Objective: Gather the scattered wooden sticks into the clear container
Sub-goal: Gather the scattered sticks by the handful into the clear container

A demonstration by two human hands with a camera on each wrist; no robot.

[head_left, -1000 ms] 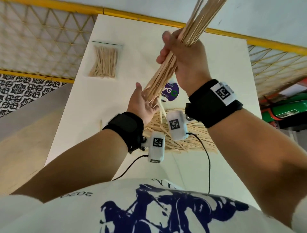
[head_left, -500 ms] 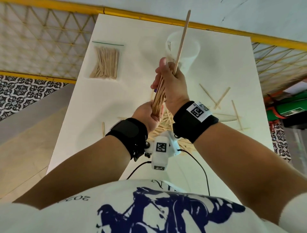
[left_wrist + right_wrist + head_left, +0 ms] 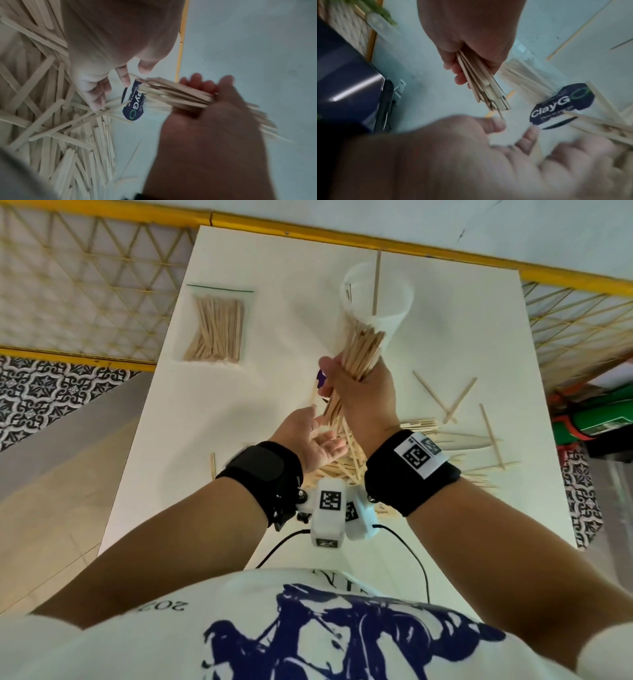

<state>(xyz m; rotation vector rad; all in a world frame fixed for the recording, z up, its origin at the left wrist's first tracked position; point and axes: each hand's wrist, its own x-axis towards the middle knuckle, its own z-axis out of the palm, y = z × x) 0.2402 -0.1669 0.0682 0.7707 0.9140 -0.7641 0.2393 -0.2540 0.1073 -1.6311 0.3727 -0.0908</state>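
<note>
The round purple sticker [image 3: 321,378] near the white table's middle is mostly hidden behind the right hand [image 3: 363,395]; motion blurs the left hand [image 3: 471,155] in the right wrist view

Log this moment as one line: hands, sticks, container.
right hand grips stick bundle | left hand open beneath, empty | clear container holds one stick | loose sticks on table

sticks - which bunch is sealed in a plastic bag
The bagged sticks at the table's far left. The bundle is gripped in the right hand; the pile lies loose.
</note>
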